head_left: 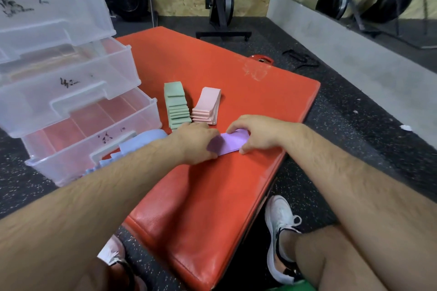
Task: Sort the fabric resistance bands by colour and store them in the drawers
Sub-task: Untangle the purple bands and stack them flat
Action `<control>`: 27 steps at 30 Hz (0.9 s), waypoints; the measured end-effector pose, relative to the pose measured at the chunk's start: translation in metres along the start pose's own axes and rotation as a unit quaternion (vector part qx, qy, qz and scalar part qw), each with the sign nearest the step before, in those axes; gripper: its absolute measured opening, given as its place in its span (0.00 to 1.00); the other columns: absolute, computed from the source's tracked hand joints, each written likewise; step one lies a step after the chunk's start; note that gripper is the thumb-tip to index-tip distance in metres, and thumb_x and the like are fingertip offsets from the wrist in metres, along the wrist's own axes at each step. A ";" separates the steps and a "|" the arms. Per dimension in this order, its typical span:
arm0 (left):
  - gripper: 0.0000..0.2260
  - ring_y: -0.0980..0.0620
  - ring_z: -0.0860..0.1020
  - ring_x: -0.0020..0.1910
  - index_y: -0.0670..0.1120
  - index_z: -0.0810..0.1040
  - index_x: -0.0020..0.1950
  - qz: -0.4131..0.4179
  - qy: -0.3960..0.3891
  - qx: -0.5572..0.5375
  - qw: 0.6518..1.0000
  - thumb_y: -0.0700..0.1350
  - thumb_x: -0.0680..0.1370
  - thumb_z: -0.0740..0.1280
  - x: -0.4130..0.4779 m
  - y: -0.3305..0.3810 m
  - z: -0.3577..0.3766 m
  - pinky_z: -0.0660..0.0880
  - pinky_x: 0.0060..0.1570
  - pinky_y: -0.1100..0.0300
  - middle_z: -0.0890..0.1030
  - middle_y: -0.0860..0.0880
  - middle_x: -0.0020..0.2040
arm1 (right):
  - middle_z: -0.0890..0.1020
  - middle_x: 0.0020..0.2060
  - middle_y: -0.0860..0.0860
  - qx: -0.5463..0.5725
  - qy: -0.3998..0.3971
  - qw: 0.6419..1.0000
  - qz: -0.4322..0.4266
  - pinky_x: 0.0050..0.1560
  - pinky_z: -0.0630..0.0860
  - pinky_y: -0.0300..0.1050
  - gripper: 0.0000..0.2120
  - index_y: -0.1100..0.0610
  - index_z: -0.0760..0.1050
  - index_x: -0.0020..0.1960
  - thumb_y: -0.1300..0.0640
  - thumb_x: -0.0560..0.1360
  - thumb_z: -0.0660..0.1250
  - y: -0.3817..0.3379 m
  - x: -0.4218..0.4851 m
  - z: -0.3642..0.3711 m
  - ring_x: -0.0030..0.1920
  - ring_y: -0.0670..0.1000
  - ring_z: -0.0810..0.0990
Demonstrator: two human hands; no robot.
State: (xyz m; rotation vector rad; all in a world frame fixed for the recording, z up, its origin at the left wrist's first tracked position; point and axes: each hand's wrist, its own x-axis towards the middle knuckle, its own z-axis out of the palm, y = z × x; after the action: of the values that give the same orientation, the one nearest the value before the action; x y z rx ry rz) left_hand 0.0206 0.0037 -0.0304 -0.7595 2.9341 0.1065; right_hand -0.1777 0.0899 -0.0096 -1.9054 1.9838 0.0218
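From the head camera, a purple band lies flat on the red mat just past the frame's centre. The left hand curls its fingers over the band's nine o'clock end, and the right hand grips the three o'clock end, thumb on the near edge and fingers bent over the far edge. At twelve o'clock from the band, a green stack and a pink stack sit side by side. At nine o'clock, light blue bands lie against the open bottom drawer of a clear drawer unit.
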 end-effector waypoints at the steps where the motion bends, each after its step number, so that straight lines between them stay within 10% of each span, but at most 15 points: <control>1: 0.23 0.45 0.75 0.60 0.53 0.72 0.67 0.003 -0.003 -0.001 1.000 0.61 0.74 0.66 0.001 -0.001 -0.001 0.72 0.58 0.53 0.77 0.48 0.58 | 0.75 0.63 0.48 0.003 0.011 1.000 -0.007 0.61 0.69 0.42 0.29 0.48 0.74 0.68 0.54 0.69 0.79 0.002 0.000 0.002 0.63 0.50 0.74; 11: 0.32 0.47 0.75 0.55 0.52 0.79 0.59 -0.022 0.047 -0.061 0.997 0.69 0.65 0.56 -0.003 -0.002 -0.009 0.74 0.56 0.53 0.77 0.49 0.54 | 0.76 0.64 0.49 0.010 0.082 0.996 -0.033 0.70 0.66 0.48 0.24 0.48 0.75 0.69 0.44 0.74 0.70 0.002 0.004 0.007 0.66 0.52 0.72; 19: 0.22 0.40 0.70 0.64 0.42 0.73 0.63 -0.148 0.118 -0.071 0.979 0.51 0.73 0.68 -0.009 -0.030 -0.029 0.69 0.63 0.48 0.71 0.42 0.64 | 0.81 0.57 0.49 0.074 0.235 0.969 -0.038 0.64 0.72 0.52 0.14 0.50 0.79 0.62 0.51 0.80 0.61 -0.044 0.054 -0.008 0.61 0.53 0.76; 27: 0.19 0.42 0.72 0.62 0.45 0.71 0.64 -0.135 0.083 0.058 0.986 0.49 0.75 0.65 -0.011 -0.043 -0.027 0.61 0.68 0.47 0.73 0.45 0.61 | 0.75 0.60 0.50 0.023 0.115 0.993 -0.024 0.61 0.75 0.49 0.19 0.51 0.76 0.66 0.58 0.75 0.64 -0.086 0.157 -0.053 0.58 0.53 0.77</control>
State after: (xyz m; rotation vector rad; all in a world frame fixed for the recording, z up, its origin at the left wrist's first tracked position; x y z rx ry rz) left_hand 0.0484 -0.0313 -0.0043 -1.1884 2.9189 -0.1575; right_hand -0.1089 -0.0817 0.0162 -2.0028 2.0618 -0.2665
